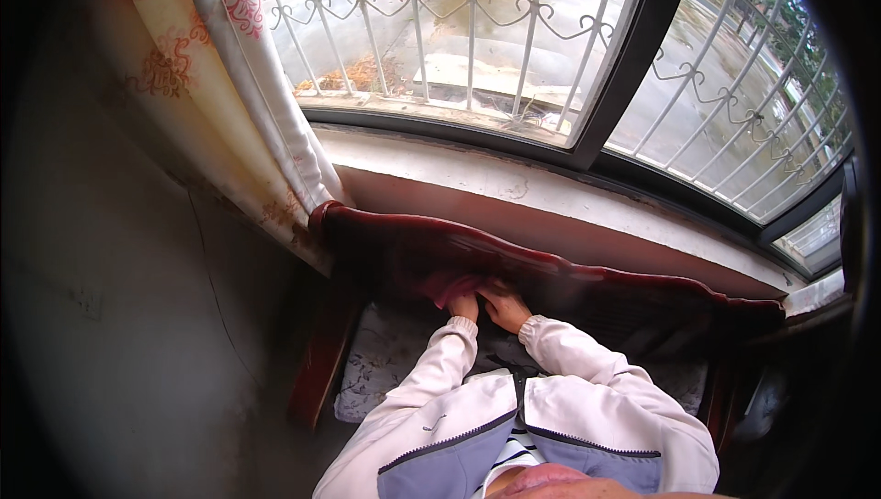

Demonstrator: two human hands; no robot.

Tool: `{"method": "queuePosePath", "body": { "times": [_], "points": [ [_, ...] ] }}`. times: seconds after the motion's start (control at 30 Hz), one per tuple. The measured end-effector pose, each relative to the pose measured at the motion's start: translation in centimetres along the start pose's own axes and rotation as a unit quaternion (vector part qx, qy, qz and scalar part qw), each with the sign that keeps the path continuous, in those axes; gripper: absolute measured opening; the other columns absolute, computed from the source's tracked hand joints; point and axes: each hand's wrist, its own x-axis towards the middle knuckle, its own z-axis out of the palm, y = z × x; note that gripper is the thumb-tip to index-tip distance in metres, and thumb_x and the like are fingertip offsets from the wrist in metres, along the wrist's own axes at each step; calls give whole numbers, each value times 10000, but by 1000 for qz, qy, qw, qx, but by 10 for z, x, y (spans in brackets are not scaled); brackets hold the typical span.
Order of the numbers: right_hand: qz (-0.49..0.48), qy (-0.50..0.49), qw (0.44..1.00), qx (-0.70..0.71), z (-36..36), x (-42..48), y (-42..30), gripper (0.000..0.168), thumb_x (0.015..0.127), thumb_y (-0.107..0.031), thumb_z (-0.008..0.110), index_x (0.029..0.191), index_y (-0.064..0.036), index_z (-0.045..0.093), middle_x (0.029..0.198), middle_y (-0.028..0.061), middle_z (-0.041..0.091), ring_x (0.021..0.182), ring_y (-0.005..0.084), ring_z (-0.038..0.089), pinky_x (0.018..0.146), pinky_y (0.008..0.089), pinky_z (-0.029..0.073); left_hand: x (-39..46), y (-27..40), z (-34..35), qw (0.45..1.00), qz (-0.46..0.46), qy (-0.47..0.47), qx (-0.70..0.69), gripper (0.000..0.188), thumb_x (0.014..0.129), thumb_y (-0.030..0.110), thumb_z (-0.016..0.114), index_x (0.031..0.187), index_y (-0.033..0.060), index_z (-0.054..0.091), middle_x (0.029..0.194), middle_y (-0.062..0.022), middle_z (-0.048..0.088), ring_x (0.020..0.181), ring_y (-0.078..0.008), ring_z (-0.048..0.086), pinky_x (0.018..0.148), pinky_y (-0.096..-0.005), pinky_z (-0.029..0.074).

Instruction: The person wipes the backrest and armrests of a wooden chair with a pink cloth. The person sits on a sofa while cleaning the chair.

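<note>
A dark red wooden bench with a wavy-topped backrest (578,270) stands before me. Against the inner face of the backrest lies a pink-red cloth (451,287), with my left hand (464,306) at its lower edge; part of that hand is hidden by the cloth, so its grip cannot be made out. My right hand (506,306) is just to the right, its fingers bent towards the cloth's right end, and whether they hold it is unclear. Below both hands a grey patterned seat cushion (375,361) covers the bench seat.
Behind the bench run a pale window sill (447,168) and a dark-framed sliding window (592,120) with white metal bars outside. A patterned curtain (241,106) hangs at the left, beside a wall with a socket (91,304) and a thin cable (210,272). The bench's left armrest (320,375) juts towards me.
</note>
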Motion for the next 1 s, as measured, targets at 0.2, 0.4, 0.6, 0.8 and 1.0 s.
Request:
{"method": "queuePosePath", "body": {
  "times": [0.2, 0.4, 0.6, 0.8, 1.0],
  "points": [
    [66, 97, 987, 112, -20, 1, -18, 502, 854, 48, 623, 1348, -28, 576, 1144, 220, 682, 1029, 426, 669, 907, 460, 561, 0, 40, 0, 996, 15, 79, 37, 199, 936, 151, 686, 1092, 46, 751, 1073, -221, 735, 1017, -429, 687, 889, -490, 535],
    [8, 161, 983, 84, -60, 10, -38, 438, 846, 72, 637, 1276, -2, 597, 1074, 209, 687, 973, 404, 682, 831, 425, 567, 20, 60, -16, 970, 174, 103, 133, 215, 972, 190, 652, 1098, 42, 744, 1049, -211, 738, 995, -426, 691, 844, -510, 541],
    [81, 78, 987, 113, -17, -12, 3, 396, 896, -16, 605, 1288, -67, 620, 1128, 251, 696, 1027, 452, 677, 872, 480, 560, -12, 0, 12, 988, 64, 47, 136, 218, 999, 198, 614, 1089, 37, 731, 1030, -199, 742, 957, -418, 693, 834, -502, 538],
    [81, 44, 978, 185, -24, -12, 14, 403, 910, -25, 602, 1311, -69, 611, 1155, 250, 699, 1053, 442, 682, 882, 477, 564, -21, -14, 22, 993, -40, 37, 102, 211, 1015, 192, 599, 1070, 24, 713, 1039, -206, 730, 954, -427, 682, 827, -495, 528],
    [35, 96, 979, 178, -64, -1, -10, 410, 896, -11, 624, 1305, 0, 592, 1132, 288, 684, 1023, 450, 685, 873, 446, 571, -11, 46, 14, 991, 23, 89, 98, 300, 959, 233, 684, 1174, 24, 696, 1140, -207, 710, 1050, -415, 666, 904, -500, 520]
  ]
}}
